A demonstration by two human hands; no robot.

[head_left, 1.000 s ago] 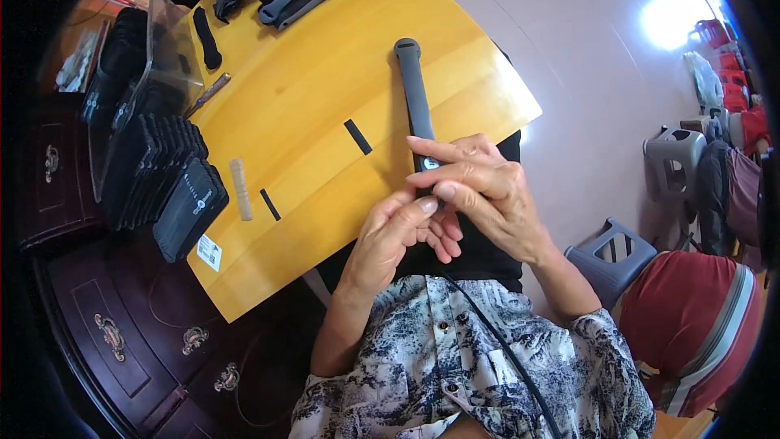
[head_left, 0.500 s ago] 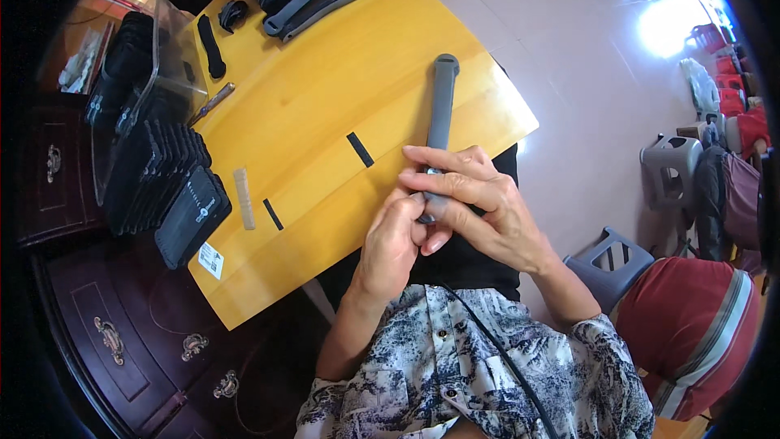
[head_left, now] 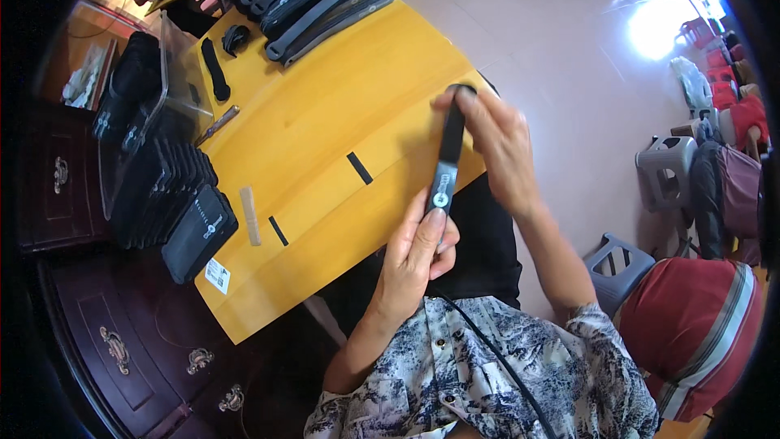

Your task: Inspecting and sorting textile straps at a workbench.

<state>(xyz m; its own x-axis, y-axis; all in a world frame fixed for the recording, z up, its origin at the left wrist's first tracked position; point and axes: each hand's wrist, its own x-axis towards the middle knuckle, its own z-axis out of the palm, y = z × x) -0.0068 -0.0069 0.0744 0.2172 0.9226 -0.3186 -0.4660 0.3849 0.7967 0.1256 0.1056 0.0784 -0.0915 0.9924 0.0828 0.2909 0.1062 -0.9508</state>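
A grey and black strap (head_left: 452, 142) is stretched between my two hands, over the right edge of the yellow table. My left hand (head_left: 418, 245) grips its lower end, thumb on top, just below a white printed mark on the grey part. At the upper, black end, my right hand (head_left: 496, 134) pinches the strap between thumb and fingers. Left of my hands, a short black strip (head_left: 359, 168) lies on the tabletop. Farther left are a thinner black strip (head_left: 279, 230) and a beige strip (head_left: 250, 216).
Bundled dark straps (head_left: 317, 4) are piled at the table's far side. A clear plastic bin (head_left: 166, 73) and stacked black pouches (head_left: 199, 232) stand along the left, near a small handled tool (head_left: 217, 125). Dark drawers (head_left: 106, 317) are at lower left; a grey stool (head_left: 617, 268) stands at right.
My right hand has moved up to the strap's far end, leaving my left hand at the near end. The strap now shows a black section and a printed mark.
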